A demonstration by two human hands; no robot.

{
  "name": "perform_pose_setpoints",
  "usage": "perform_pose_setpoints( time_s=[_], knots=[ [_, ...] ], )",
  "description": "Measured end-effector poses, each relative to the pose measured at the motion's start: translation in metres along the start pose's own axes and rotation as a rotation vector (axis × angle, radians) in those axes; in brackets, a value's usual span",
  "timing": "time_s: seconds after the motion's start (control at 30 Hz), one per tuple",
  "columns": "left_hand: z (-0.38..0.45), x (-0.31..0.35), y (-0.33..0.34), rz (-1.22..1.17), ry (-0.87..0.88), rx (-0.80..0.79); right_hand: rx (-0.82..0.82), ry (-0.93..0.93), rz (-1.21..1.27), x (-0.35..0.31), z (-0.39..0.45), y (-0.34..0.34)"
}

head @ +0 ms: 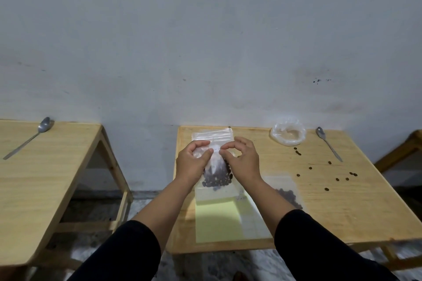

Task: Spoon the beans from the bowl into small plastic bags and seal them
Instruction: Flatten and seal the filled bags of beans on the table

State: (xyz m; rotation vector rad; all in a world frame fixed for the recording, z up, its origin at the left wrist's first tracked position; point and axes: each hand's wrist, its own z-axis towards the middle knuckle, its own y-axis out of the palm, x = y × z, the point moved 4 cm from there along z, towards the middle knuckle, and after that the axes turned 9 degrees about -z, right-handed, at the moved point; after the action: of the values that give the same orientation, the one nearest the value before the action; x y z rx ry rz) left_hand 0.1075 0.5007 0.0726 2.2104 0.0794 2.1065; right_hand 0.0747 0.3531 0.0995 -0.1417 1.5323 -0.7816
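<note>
Sealing is the step in hand: the left hand (191,162) and the right hand (242,159) both hold a small clear plastic zip bag partly filled with dark beans (215,173), raised just above the light wooden counter (331,201). On each hand the thumb and forefinger are curled together and pinch the bag's top strip from either side, close to one another at its middle; the beans have settled in the bag's lower half. Behind this bag, toward the wall, an empty clear zip bag (213,136) lies flat, and beside it on the right another clear bag holding beans (287,194) lies on the counter, partly hidden by the right forearm. Further right of the held bag sit a crumpled clear plastic bowl (288,134), which looks nearly emptied, a metal spoon (328,143) and scattered loose dark beans (328,171). The next move likely calls for pressing and sliding the fingers outward along the zip strip until it closes across its whole width, keeping the bag upright so nothing spills.
</note>
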Motion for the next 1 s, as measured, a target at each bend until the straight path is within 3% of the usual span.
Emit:
perform_pose_setpoints(
  time_s=[0.13,0.23,0.47,0.67,0.87,1.0],
  knots=[
    [0.000,0.000,0.004,0.039,0.004,-0.117,-0.055,0.118,0.191,0.001,0.002,0.007],
    [0.001,-0.003,0.004,0.042,-0.017,-0.140,-0.032,0.149,0.168,0.000,0.004,0.010],
    [0.003,-0.003,0.008,0.084,-0.041,0.032,-0.035,0.137,0.133,0.000,0.008,0.013],
    [0.014,-0.004,0.016,0.148,-0.010,0.078,-0.043,0.089,0.109,0.009,0.019,0.017],
    [0.043,-0.016,0.013,0.148,-0.058,0.188,-0.227,0.142,0.163,0.042,0.030,0.021],
    [0.065,-0.032,0.021,0.189,-0.118,0.180,-0.188,0.186,0.087,0.062,0.057,0.025]
  ],
)
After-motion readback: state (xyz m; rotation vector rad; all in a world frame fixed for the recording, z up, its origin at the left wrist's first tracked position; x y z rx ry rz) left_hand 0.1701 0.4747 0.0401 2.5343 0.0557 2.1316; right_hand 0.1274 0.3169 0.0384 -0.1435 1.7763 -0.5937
